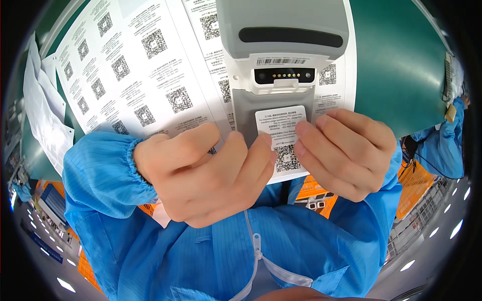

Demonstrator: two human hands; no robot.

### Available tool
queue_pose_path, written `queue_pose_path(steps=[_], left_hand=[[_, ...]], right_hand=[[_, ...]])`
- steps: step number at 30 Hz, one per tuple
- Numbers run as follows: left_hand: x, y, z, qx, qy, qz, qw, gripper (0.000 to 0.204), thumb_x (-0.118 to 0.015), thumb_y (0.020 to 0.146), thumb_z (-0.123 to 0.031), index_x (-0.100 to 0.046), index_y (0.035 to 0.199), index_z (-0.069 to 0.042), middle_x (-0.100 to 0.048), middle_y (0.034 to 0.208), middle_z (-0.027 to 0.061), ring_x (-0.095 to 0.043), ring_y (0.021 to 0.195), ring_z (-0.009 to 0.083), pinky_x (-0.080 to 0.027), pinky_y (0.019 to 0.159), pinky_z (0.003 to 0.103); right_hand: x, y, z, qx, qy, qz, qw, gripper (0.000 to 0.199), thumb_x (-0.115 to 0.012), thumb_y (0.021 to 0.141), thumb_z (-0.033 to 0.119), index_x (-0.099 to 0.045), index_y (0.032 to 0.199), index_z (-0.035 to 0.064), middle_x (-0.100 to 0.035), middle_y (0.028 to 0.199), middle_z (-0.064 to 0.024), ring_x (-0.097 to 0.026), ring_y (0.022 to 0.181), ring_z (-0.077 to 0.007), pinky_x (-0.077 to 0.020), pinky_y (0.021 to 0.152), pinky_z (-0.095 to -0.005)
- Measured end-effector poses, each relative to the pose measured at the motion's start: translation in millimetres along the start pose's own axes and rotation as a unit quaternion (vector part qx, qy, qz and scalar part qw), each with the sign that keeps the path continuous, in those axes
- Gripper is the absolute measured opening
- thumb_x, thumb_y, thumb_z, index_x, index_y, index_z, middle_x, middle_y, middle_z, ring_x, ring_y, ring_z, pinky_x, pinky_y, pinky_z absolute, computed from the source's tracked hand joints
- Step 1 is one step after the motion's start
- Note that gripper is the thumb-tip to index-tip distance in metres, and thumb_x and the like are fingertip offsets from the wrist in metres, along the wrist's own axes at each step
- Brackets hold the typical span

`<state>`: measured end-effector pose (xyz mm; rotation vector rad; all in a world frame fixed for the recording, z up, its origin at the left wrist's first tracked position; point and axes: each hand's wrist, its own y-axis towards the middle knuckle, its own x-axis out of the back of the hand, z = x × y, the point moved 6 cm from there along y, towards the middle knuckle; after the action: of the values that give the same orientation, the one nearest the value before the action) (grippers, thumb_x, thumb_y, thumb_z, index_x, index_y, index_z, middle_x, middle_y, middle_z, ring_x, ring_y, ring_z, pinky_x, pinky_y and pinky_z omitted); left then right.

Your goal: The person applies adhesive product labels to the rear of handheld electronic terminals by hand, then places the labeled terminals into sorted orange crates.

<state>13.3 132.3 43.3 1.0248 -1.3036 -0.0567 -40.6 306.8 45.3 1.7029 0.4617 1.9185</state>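
Note:
A white rounded label (276, 121) with print and a square code lies over the lower grey part of a grey and white handheld device (286, 19). My left hand (211, 173) is closed, its fingertips at the label's left edge. From the other side, the bunched fingers of my right hand (349, 150) meet the label's right edge. Whether the label is stuck down or only held there, I cannot tell. Just above it, the device shows a black contact strip (284, 76) with gold pins and a barcode sticker (281, 61).
Printed label sheets (145, 70) lie under and left of the device on a green table (396, 65). Crumpled white backing paper (47, 110) lies at the far left. Orange crates (415, 188) stand beyond the table edge, and another person in blue (444, 150) is at the far right.

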Motion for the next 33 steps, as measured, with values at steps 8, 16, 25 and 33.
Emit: queue_pose_path(steps=[8, 16, 25, 33], left_hand=[[-3.7, 0.9, 2.5, -0.008, 0.003, 0.013, 1.000, 0.018, -0.071, 0.072, -0.019, -0.076, 0.087, -0.012, -0.077, 0.092, 0.0002, -0.059, 0.083, 0.0168, -0.048, 0.069, 0.029], [-4.0, 1.0, 2.8, -0.015, 0.006, 0.017, 1.000, 0.018, -0.071, 0.071, -0.020, -0.076, 0.086, -0.012, -0.077, 0.092, 0.0005, -0.061, 0.083, 0.0170, -0.050, 0.071, 0.029], [-5.5, 2.0, 3.5, -0.013, -0.011, 0.024, 1.000, 0.019, -0.070, 0.069, -0.020, -0.075, 0.084, -0.010, -0.077, 0.091, 0.0023, -0.063, 0.084, 0.0181, -0.052, 0.071, 0.029], [-5.5, 2.2, 3.4, -0.015, -0.012, 0.025, 1.000, 0.020, -0.070, 0.067, -0.019, -0.075, 0.084, -0.009, -0.077, 0.090, 0.0027, -0.063, 0.084, 0.0183, -0.052, 0.070, 0.030]], right_hand=[[-3.0, 1.5, 0.0, 0.002, -0.010, -0.008, 1.000, 0.018, -0.071, 0.077, 0.011, -0.073, 0.093, 0.0023, -0.077, 0.093, -0.0097, -0.069, 0.086, -0.0216, -0.0607, 0.068, -0.0302], [-3.5, 2.2, -0.2, 0.002, -0.011, 0.000, 1.000, 0.019, -0.071, 0.076, 0.010, -0.073, 0.093, 0.0023, -0.077, 0.093, -0.0097, -0.069, 0.085, -0.0213, -0.0605, 0.068, -0.0303], [-3.5, 2.4, -1.0, 0.006, 0.007, 0.022, 1.000, 0.019, -0.070, 0.077, 0.010, -0.073, 0.094, 0.0021, -0.077, 0.094, -0.0095, -0.070, 0.085, -0.0220, -0.0611, 0.070, -0.0313], [-4.0, 1.5, -1.7, -0.004, 0.008, 0.018, 1.000, 0.020, -0.070, 0.077, 0.010, -0.073, 0.094, 0.0020, -0.077, 0.094, -0.0096, -0.070, 0.085, -0.0222, -0.0611, 0.071, -0.0319]])
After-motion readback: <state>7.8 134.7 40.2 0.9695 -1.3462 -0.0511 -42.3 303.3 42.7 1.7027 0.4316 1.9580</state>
